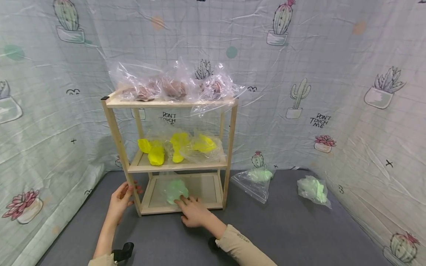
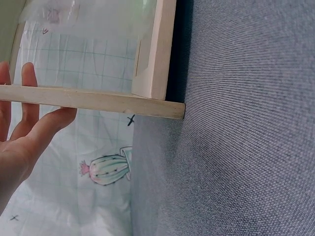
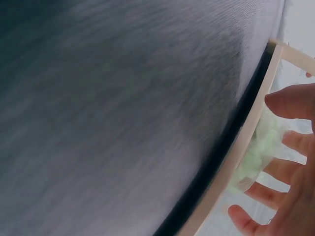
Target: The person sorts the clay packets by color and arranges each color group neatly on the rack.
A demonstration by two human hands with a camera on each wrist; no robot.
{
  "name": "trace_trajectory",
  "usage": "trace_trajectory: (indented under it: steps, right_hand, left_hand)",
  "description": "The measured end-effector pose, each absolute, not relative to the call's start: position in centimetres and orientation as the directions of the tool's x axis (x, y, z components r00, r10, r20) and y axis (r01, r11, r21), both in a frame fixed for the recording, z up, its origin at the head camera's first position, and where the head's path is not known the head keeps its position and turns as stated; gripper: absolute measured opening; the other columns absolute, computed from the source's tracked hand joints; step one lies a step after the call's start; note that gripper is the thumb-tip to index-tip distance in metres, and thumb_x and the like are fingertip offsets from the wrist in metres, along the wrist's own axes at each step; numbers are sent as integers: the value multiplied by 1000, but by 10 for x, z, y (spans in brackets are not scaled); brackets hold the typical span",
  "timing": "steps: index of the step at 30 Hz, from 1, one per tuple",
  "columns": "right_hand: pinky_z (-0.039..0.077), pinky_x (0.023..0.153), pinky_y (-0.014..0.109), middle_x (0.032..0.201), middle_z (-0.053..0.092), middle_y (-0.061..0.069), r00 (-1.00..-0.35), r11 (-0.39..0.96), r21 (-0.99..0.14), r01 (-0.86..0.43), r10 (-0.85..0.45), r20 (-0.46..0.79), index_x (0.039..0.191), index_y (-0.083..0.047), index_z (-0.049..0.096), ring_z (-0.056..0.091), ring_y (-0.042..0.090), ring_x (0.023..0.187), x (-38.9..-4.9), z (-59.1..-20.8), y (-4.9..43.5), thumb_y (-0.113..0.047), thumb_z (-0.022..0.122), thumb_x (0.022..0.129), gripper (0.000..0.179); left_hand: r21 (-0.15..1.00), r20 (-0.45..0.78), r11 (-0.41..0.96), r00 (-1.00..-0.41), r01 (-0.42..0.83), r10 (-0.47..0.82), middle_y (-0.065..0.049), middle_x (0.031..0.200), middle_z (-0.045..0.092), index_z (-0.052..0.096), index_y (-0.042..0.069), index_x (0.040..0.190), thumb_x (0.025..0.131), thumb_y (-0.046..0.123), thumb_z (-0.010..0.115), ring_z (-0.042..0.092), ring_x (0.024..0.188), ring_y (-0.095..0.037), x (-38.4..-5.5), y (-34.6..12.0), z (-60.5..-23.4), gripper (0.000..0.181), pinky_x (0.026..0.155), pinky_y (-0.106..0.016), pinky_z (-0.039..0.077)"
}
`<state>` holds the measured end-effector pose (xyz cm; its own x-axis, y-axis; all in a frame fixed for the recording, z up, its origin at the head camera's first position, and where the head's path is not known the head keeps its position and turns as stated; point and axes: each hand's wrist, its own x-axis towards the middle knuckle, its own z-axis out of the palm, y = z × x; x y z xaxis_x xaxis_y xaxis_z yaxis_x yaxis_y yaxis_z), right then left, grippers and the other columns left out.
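Note:
A wooden three-tier shelf (image 1: 181,168) stands on the grey cloth. My left hand (image 1: 121,199) holds its front left post (image 2: 98,99) low down, thumb on one side and fingers on the other. On the bottom tier lies a clear plastic bag with a light green lump (image 1: 175,188) inside. My right hand (image 1: 194,213) reaches over the front rail of that tier, its spread fingertips right at the bag. In the right wrist view those fingers (image 3: 280,171) overlap the bag's near side, loosely bent and not closed round it.
Bags with yellow pieces (image 1: 179,146) fill the middle tier, and bags with brownish contents (image 1: 174,88) the top one. Two more bags with light green contents, one nearer (image 1: 261,175) and one farther right (image 1: 314,189), lie on the cloth. Patterned sheeting (image 1: 332,55) encloses the area.

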<state>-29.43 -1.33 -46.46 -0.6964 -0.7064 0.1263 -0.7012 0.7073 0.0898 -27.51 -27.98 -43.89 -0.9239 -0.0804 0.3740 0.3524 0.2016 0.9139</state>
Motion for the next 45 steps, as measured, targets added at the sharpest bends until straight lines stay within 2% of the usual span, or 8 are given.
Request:
trace_trajectory:
  steps: [10,21,25,32,45]
  right_hand:
    - [37,91,49,143,33,1,-729,732,111,-672,-681,73,139,-30,28,40,24,125,-297,-462,-40,-31,51,87,57]
    - [36,94,52,147,23,4,-719,719,30,-694,-695,21,142,-29,20,35,28,128,-296,-457,-42,-32,52,87,64]
    - [37,94,50,148,21,7,-700,701,36,-712,-713,53,143,-26,18,36,27,128,-295,-455,-36,-33,52,88,64]
    - [39,92,49,142,33,7,-617,631,52,-774,-770,165,141,-18,24,41,25,124,-286,-445,-7,-29,50,90,58]
    - [42,85,43,124,52,-2,-530,578,63,-814,-782,329,136,-18,35,49,17,113,-252,-415,67,-27,54,88,52]
  left_hand:
    - [916,372,196,-925,351,-83,21,92,63,50,11,118,95,22,40,61,85,4,-276,-280,-440,28,65,-24,48]
    - [914,372,206,-925,349,-83,22,91,62,51,15,116,95,24,40,60,85,5,-273,-281,-437,26,64,-25,48]
    - [915,376,185,-924,358,-72,21,92,62,51,15,116,95,22,40,61,85,5,-273,-281,-438,24,64,-25,49]
    - [915,368,206,-927,348,-68,19,93,62,50,12,118,95,25,40,60,86,5,-274,-279,-438,28,65,-26,49]
    - [914,371,207,-926,349,-75,22,93,62,49,10,119,95,25,39,61,86,4,-275,-279,-438,30,65,-24,49]
